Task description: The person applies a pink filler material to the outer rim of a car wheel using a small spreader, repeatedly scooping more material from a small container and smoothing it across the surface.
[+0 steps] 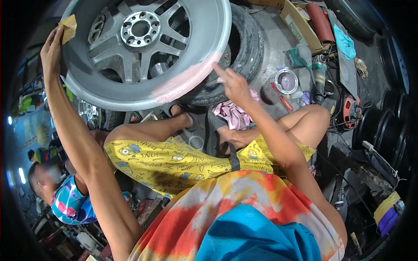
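Note:
A grey alloy wheel rim (213,26) lies face up before me, with a pale pink patch of filler (185,82) smeared along its near right lip. My left hand (52,50) is at the rim's far left edge, pinching a small yellow piece of sandpaper (69,29). At the right end of the pink patch, my right hand (236,87) reaches the lip with its index finger stretched out. Its other fingers are partly bent, and I see nothing held in them. Under the rim sits a black tire (250,48), largely hidden.
A pink rag (233,114) lies by my foot. To the right stand an open round can (286,81), a red tube (286,103) and a red power tool (349,112). Farther off are a cardboard box (300,26) and dark wheels (379,135). Another person (72,198) sits at left.

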`<state>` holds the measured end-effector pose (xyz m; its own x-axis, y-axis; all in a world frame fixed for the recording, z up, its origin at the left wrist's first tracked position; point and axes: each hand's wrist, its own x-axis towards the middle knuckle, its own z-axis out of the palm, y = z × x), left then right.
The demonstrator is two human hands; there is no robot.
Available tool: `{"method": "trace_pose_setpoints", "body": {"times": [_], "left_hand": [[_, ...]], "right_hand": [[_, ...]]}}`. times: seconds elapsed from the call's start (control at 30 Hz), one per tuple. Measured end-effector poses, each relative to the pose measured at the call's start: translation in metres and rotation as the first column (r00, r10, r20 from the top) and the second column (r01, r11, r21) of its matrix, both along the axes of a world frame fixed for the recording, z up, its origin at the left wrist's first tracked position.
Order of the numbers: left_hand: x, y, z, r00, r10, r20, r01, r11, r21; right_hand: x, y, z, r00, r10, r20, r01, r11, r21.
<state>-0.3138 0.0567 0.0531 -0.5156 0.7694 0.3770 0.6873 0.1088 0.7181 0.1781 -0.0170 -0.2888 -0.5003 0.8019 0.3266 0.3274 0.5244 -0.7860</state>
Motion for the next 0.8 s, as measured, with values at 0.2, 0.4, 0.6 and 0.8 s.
{"method": "trace_pose_setpoints", "body": {"times": [0.2,0.4,0.6,0.8], "left_hand": [[0.011,-0.002,0.004,0.999,0.015,-0.031,-0.015,1.000,-0.009],[0.029,-0.002,0.001,0.998,-0.003,-0.065,0.002,1.000,-0.012],[0.029,-0.007,0.004,0.997,-0.047,-0.063,0.048,0.999,0.005],[0.024,-0.001,0.002,0.998,-0.024,-0.064,0.020,0.998,-0.054]], "right_hand": [[0.003,0.006,-0.002,0.994,0.032,0.108,-0.045,0.992,0.121],[0.002,0.022,-0.009,0.991,-0.099,0.095,0.095,0.994,0.052],[-0.022,-0.042,0.003,0.997,-0.040,-0.065,0.034,0.995,-0.093],[-0.058,-0.096,0.036,0.982,0.083,-0.170,-0.110,0.981,-0.157]]}}
